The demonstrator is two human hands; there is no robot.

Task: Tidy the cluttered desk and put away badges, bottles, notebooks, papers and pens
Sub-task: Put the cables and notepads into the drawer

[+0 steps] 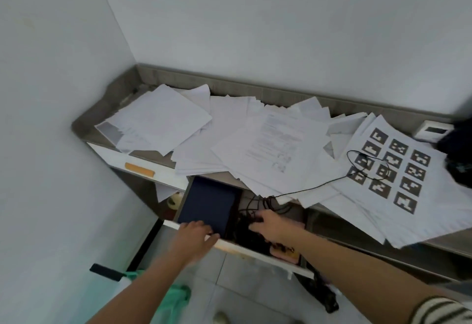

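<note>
On the far left, low in my view, a green cloth (178,295) hangs beside a black handle (106,272). Above it the tabletop (84,125) runs out from the corner of the wall, with a closed drawer front under it that has an orange label (139,169). A loose stack of papers (158,116) lies at the tabletop's left end, some sheets overhanging the front edge.

Next comes the open drawer (255,251). A dark blue notebook (208,203) lies flat in its left part. The left grip (196,234), a bare hand, sits on the drawer's front rim with its fingers over the notebook's near edge and the thumb lying along the rim; I cannot tell whether it is holding the notebook or only touching it. Just to the right, the right grip (268,224) reaches down into a tangle of black cables (249,231) in the drawer's right part. Its fingers are bent into the tangle, and I cannot tell if they hold anything.

Above the drawer, more sheets fan across the tabletop, topped by a printed page (275,142). A thin black wire (319,188) runs from the drawer up onto a sheet of black square markers (393,168). At the far right sit a small white device (431,130) and a dark, blurred shape (457,145).
</note>
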